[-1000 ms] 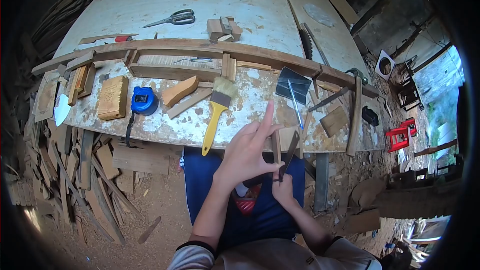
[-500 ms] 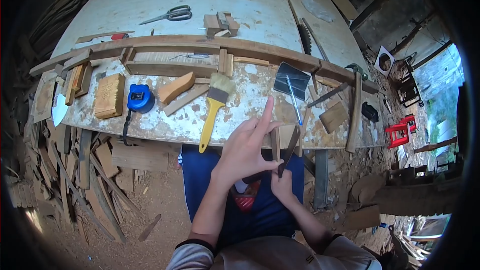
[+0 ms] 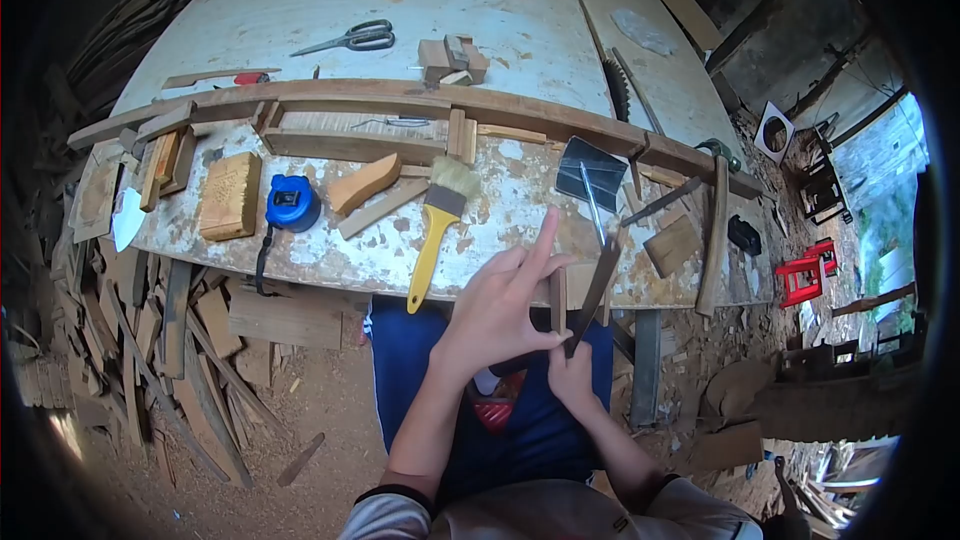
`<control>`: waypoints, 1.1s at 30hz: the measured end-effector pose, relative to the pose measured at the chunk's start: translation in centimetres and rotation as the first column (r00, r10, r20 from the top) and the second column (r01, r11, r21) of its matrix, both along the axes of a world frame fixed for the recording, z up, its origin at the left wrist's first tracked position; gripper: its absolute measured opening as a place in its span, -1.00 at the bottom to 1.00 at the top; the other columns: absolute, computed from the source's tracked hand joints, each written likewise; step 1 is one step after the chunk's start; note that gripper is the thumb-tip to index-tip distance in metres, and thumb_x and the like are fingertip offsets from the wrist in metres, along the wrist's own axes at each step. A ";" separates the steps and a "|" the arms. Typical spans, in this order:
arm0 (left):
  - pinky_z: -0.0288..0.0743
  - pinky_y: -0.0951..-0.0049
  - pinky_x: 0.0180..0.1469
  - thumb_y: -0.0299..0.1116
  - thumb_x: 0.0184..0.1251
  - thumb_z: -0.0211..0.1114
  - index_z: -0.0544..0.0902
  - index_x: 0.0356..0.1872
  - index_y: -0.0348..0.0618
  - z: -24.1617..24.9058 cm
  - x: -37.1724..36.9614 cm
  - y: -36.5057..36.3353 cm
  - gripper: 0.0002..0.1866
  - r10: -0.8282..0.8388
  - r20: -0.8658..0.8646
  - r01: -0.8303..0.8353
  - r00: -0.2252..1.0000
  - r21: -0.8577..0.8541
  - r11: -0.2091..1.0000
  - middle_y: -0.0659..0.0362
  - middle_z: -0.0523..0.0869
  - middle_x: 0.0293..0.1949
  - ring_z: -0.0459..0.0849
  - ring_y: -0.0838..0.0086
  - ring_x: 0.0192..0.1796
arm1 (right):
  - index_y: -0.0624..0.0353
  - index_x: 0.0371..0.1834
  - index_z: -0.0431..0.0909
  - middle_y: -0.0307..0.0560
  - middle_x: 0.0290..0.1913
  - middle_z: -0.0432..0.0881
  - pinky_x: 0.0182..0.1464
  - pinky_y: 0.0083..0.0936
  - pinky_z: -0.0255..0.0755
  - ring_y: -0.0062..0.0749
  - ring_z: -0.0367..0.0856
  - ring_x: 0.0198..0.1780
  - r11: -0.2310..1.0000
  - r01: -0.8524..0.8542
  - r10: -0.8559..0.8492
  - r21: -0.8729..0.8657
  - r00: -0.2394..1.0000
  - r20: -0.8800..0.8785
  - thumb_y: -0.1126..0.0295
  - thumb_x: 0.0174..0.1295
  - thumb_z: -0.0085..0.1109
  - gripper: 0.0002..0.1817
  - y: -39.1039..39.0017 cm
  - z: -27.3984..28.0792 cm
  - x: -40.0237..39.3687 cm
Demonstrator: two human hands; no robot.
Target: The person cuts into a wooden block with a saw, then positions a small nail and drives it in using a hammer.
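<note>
My left hand [image 3: 495,310] pinches a small wooden piece [image 3: 558,302] at the table's front edge, its index finger stretched upward along the far side. Part of that piece is hidden behind the fingers. My right hand [image 3: 571,380] is closed around the lower end of a long dark flat file [image 3: 597,285], which slants up against the wood's right side. Just beyond lie a pen [image 3: 592,202] and a dark square sheet [image 3: 590,168]. A yellow-handled paintbrush [image 3: 432,240] rests left of my left hand.
On the worktable [image 3: 330,255] are a blue tape measure [image 3: 292,202], wood blocks [image 3: 228,196], scissors [image 3: 368,36] and a wooden-handled tool [image 3: 712,240]. A long wooden beam [image 3: 370,92] crosses the table. Scrap wood [image 3: 190,360] is heaped at lower left; a red stool [image 3: 800,275] stands right.
The file in my right hand has slid upward and away along the wooden piece. My left hand keeps its hold. The whole view has shifted slightly right and down.
</note>
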State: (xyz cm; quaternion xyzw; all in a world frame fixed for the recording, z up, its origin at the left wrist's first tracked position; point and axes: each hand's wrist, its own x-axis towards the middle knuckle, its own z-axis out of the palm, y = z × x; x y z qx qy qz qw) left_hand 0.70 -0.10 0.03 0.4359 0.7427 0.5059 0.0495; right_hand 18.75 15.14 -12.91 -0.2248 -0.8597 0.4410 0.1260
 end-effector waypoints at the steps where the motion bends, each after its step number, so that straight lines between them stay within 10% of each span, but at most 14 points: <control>1: 0.58 0.22 0.33 -0.25 -0.27 0.85 -0.14 0.83 -0.21 0.0 -0.1 0.0 0.62 0.005 -0.009 -0.005 1.000 0.002 1.000 0.14 0.87 0.23 0.73 0.08 0.14 | 0.35 -0.34 0.59 0.33 -0.48 0.61 -0.34 0.01 0.44 0.37 0.72 -0.35 1.000 -0.001 0.001 0.021 1.000 -0.014 0.38 0.62 0.08 -0.67 0.3 -1.6 0.0; 33: 0.62 0.20 0.23 -0.24 -0.22 0.83 -0.16 0.83 -0.26 -0.6 0.2 0.4 0.60 0.000 -0.037 0.001 0.999 0.053 0.999 0.05 0.86 0.20 0.74 0.06 0.08 | 0.39 -0.35 0.64 0.34 -0.52 0.57 -0.37 -0.02 0.43 0.36 0.70 -0.38 0.999 0.051 -0.050 0.017 0.996 -0.067 0.41 0.55 0.14 -0.70 0.5 1.5 -2.3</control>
